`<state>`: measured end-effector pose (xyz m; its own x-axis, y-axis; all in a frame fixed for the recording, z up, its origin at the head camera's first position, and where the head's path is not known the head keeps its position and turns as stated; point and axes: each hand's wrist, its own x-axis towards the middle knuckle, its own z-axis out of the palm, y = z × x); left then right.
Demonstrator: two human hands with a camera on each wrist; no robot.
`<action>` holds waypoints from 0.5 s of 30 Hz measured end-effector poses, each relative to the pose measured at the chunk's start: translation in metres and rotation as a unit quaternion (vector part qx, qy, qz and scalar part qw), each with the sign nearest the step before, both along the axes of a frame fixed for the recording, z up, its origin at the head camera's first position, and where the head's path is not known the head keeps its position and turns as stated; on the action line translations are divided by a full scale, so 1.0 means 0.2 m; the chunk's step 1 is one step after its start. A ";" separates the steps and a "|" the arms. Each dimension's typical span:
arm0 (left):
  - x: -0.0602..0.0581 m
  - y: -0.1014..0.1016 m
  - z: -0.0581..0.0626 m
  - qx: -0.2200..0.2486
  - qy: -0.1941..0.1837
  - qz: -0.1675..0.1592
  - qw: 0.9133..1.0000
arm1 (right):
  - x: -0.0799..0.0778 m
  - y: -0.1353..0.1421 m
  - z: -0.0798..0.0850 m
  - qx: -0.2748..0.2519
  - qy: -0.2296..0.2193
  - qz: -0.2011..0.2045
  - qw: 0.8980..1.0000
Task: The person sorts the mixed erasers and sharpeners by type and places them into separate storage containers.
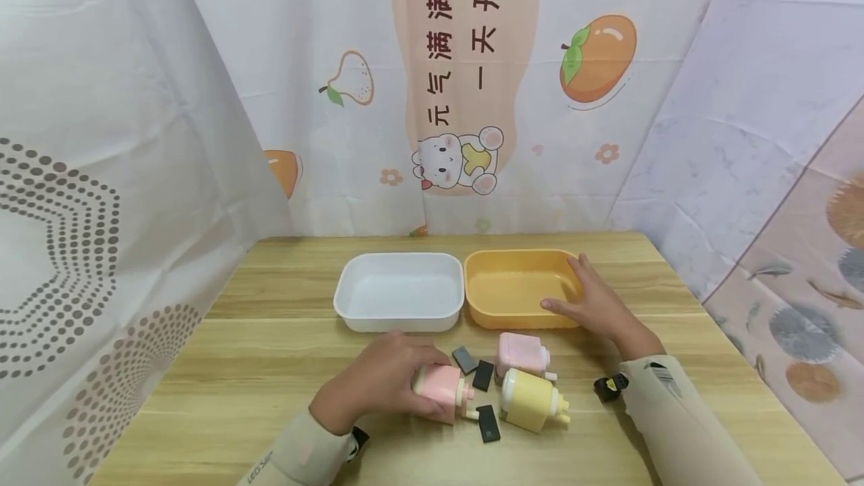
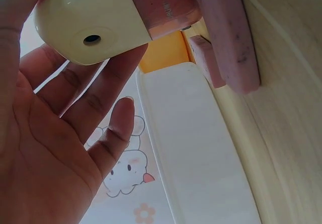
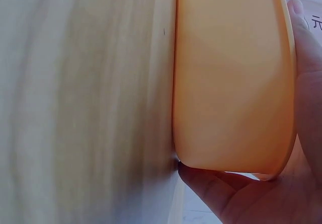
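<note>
My left hand (image 1: 385, 377) is curled round a salmon-pink pencil sharpener (image 1: 440, 388), low over the table. In the left wrist view, the sharpener's cream end (image 2: 95, 20) with its round pencil hole faces the palm. My right hand (image 1: 594, 306) grips the right end of a yellow plastic tub (image 1: 520, 321), thumb by the front rim and fingers at the far corner. From the right wrist, the tub's end wall (image 3: 231, 83) fills the space beside the fingers. Near the left hand lie a light pink sharpener (image 1: 518, 352) and a yellow sharpener (image 1: 528, 400), both on their sides.
A white tub (image 1: 398, 325) stands against the yellow one's left side. Small dark rectangular blocks (image 1: 489, 424) lie among the sharpeners, with a grey one (image 1: 464, 359) nearer the tubs. Behind the wooden table (image 1: 256, 351) hangs a printed curtain (image 1: 324, 156).
</note>
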<state>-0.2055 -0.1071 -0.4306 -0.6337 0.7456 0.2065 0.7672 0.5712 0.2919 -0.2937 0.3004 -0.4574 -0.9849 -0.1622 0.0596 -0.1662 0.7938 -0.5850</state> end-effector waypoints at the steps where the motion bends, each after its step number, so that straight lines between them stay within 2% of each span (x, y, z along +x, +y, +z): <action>1: 0.00 0.00 0.00 0.004 -0.001 -0.002 1.000 | 0.00 0.00 0.00 0.000 0.000 0.001 1.000; 7: 0.00 0.00 0.01 0.015 -0.003 -0.015 1.000 | 0.00 0.00 0.01 -0.002 -0.001 0.001 1.000; 15: -0.01 0.00 0.01 0.011 -0.015 -0.009 1.000 | 0.00 0.00 0.00 -0.006 0.000 0.002 1.000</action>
<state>-0.2076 -0.1066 -0.4286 -0.6265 0.7522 0.2043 0.7678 0.5505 0.3276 -0.2941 0.3009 -0.4574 -0.9842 -0.1658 0.0615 -0.1695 0.7855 -0.5952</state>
